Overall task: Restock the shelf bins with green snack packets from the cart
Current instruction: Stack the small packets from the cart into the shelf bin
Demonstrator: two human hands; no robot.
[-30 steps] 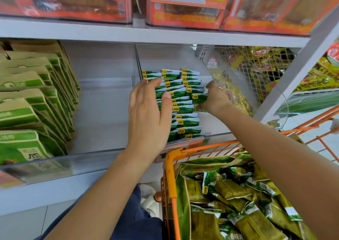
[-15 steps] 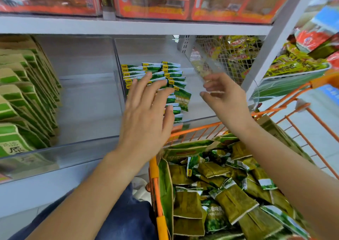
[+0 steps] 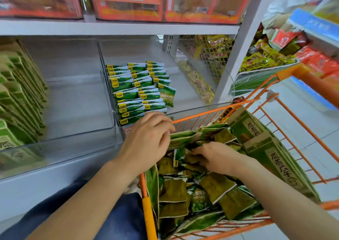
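In the head view, both hands were down at the orange wire cart [image 3: 286, 109], whose thin metal bars made an open grid.

The left hand [image 3: 146, 140] hung over the near left corner of the cart, with its fingers curled loosely downward. It was just beside the edge of a large green bag; I cannot tell if it held anything.

The right hand [image 3: 214, 157] was lower, inside the cart, with the palm down on the loose green snack packets [image 3: 211, 186]. Its fingers were bent around one small packet in the pile. These packets were small, flat and rectangular, of shiny crinkled foil, with olive backs and serrated white ends. They lay in disorder inside a torn green paper liner. Along the right wall of the cart stood larger matte green paper bags [image 3: 271, 153], upright and packed close.

On the shelf, a clear plastic bin [image 3: 183, 109] held the stocked packets [image 3: 137, 89] in three neat overlapping rows against its left wall. One packet at the right side of the rows leaned out, tilted. The clear bin to its left [image 3: 77, 96] had smooth, glossy walls. Further left stood a row of paper pouches [image 3: 20, 93].
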